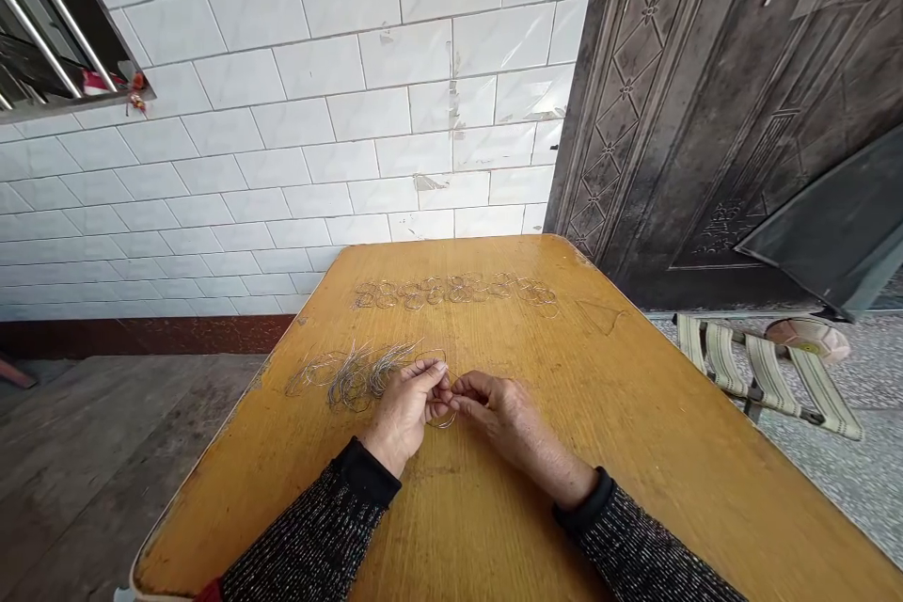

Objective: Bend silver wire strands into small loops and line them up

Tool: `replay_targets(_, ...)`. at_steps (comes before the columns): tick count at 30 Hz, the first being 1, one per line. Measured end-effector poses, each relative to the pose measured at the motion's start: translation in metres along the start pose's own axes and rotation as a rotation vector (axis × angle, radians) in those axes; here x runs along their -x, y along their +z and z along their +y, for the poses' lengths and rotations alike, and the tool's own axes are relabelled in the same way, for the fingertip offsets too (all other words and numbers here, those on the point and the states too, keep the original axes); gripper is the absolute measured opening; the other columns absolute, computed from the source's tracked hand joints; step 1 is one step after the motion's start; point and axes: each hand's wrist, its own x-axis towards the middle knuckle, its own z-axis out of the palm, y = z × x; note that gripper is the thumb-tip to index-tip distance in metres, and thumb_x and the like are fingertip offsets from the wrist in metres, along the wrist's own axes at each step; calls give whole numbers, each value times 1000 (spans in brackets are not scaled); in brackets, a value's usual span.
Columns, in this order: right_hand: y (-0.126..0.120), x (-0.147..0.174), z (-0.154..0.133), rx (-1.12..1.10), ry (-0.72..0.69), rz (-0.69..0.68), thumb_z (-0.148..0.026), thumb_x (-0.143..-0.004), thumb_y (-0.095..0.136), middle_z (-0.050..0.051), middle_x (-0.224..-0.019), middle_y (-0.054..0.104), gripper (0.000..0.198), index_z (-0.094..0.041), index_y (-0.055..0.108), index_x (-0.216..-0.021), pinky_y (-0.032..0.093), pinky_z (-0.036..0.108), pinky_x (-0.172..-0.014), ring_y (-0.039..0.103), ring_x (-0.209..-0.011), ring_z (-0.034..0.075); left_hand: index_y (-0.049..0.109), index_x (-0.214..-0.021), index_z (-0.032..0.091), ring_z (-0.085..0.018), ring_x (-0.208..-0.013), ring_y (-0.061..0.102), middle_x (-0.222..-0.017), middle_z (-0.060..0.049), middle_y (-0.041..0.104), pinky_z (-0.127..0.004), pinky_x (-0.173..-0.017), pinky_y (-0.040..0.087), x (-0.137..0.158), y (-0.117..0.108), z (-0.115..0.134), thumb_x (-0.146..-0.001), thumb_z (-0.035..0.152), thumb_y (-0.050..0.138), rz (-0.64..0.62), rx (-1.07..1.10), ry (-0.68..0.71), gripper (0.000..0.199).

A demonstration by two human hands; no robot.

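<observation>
Over the middle of the wooden table (486,508), my left hand (413,400) pinches a thin looped wire (443,423); parts of the loop show above and below the fingers. My right hand (498,404) meets it from the right, its thumb and forefinger closed on the same wire, close to the left fingertips. The exact grip point is hidden by the fingers. Just left of my left hand lies a pile of loose, curled silvery wires (349,378). Farther back, a row of small coiled wire rings (458,290) stretches across the table.
A single bent wire (603,315) lies near the table's right edge. White wall tiles (339,122) rise behind the table, with a dark carved door (656,113) at right. A folding stool (768,372) with striped straps and a ball (808,339) stand on the floor.
</observation>
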Motion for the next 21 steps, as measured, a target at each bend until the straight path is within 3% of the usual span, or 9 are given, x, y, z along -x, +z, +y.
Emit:
replay_targets(3, -4, -2, 4, -43, -24, -77, -30, -77, 55, 0, -63, 60, 16, -17, 62, -71, 36, 22, -54, 51, -57, 12, 52, -63, 15, -5, -45, 45, -55, 4, 49, -18, -46, 34, 0, 0, -1, -57, 28, 70, -30, 8, -44, 24)
replay_targets(6, -10, -5, 5, -187, -33, -126, -37, -77, 55, 2, -67, 62, 23, -16, 62, -81, 39, 22, -53, 54, -59, 12, 51, -63, 15, -5, -44, 40, -52, 5, 46, -18, -45, 31, 4, 4, -2, -59, 31, 69, -53, -72, 9, 24)
replay_targets(11, -24, -4, -4, -7, -114, 150, -41, -79, 52, 6, -76, 63, 33, -14, 58, -97, 42, 25, -60, 57, -64, 15, 53, -68, 15, -6, -44, 32, -49, 7, 37, -20, -43, 24, 15, 12, -1, -69, 42, 60, -149, -347, 142, 29)
replay_targets(15, -27, 0, -11, 91, -182, 156, -38, -83, 47, 3, -68, 61, 27, -17, 61, -75, 39, 23, -56, 55, -60, 13, 54, -65, 14, -8, -53, 35, -56, 3, 42, -22, -50, 28, 20, 15, 2, -73, 39, 56, -233, -568, 311, 26)
replay_targets(21, -25, -3, -11, -137, 4, 156, -42, -83, 42, -3, -44, 47, 40, -16, 50, -55, 33, 19, -41, 42, -38, 7, 56, -70, 14, -10, -55, 38, -61, 1, 48, -22, -52, 29, 22, 13, 2, -76, 30, 51, -304, -687, 355, 18)
